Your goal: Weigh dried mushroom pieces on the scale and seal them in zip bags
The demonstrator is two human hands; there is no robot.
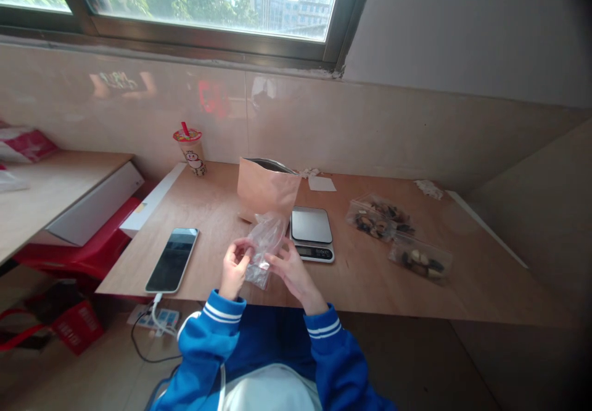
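Between my hands is a clear plastic bag (269, 231), crumpled and see-through, held over the table near its front edge. My left hand (235, 264) pinches the bag's left side, fingers curled. On the other side, my right hand (292, 269) grips it with thumb and fingers. Just behind the bag stands an open brown kraft pouch (268, 192) with a silvery inside; its contents are hidden. A kitchen scale (311, 226) with a metal plate sits right beside my right hand, nothing on its plate.
Two clear zip bags of dark and pale dried pieces, one bag (374, 218) and another bag (420, 258), lie at right. A phone (172, 260) on a cable lies left. A drink cup (191, 152) stands behind. White paper (322, 184) lies near the wall.
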